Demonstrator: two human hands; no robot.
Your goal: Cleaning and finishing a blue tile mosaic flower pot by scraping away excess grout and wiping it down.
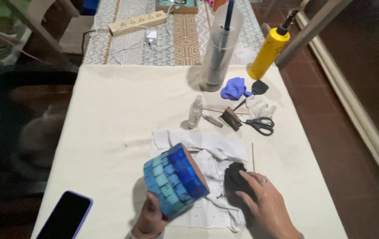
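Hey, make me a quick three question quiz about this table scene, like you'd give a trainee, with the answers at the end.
1. True or false: the left hand holds the blue mosaic pot tilted on its side.
2. What does the right hand rest on?
A. the scissors
B. the black cloth
C. the phone
3. Fill in: the yellow bottle stands at the table's far ______ corner, as the person sees it.

Key:
1. True
2. B
3. right
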